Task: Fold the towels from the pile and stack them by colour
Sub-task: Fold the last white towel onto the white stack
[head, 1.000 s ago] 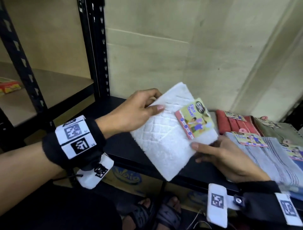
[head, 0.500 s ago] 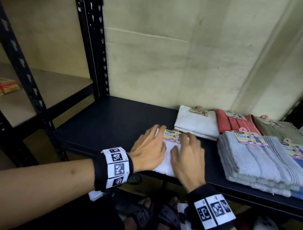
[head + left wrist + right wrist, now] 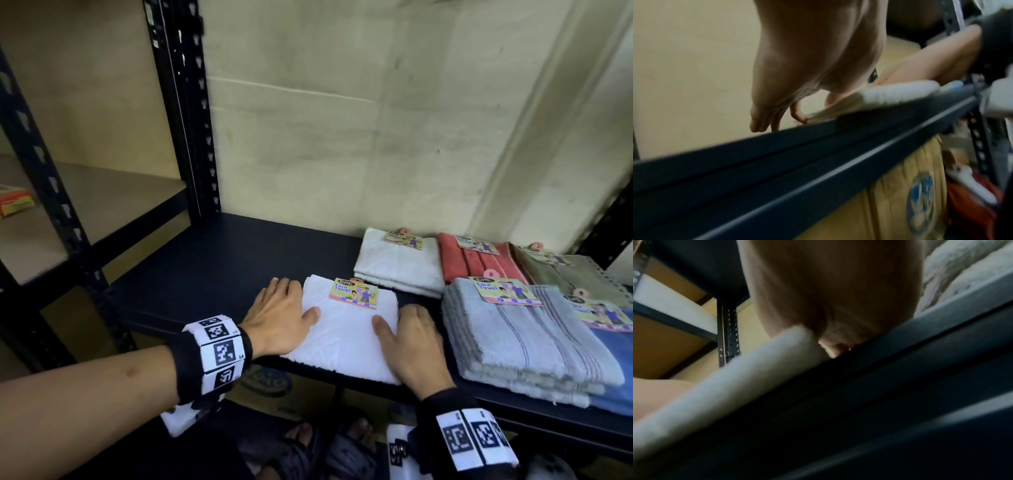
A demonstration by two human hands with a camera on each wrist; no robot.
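A folded white towel [image 3: 346, 334] with a colourful paper label [image 3: 354, 293] lies flat near the front edge of the dark shelf [image 3: 212, 270]. My left hand [image 3: 279, 317] lies flat at its left edge, thumb on the cloth. My right hand [image 3: 409, 337] lies flat on its right edge, fingers straight. Behind sits another folded white towel [image 3: 397, 262]. To the right lie a grey stack [image 3: 524, 335], red towels [image 3: 476, 262], green towels [image 3: 575, 277] and a blue one [image 3: 613, 346]. In the wrist views the white towel [image 3: 898, 92] [image 3: 731, 376] shows edge-on on the shelf rim.
A black upright post [image 3: 185, 113] of the rack stands at the back left, with a lower beige shelf [image 3: 102, 205] beyond it. A cardboard box [image 3: 270, 383] sits under the dark shelf. The concrete wall [image 3: 376, 120] closes the back.
The white towel was held up in the air, then laid on the shelf. Since half a second ago both hands have slid apart from its middle to its left and right edges.
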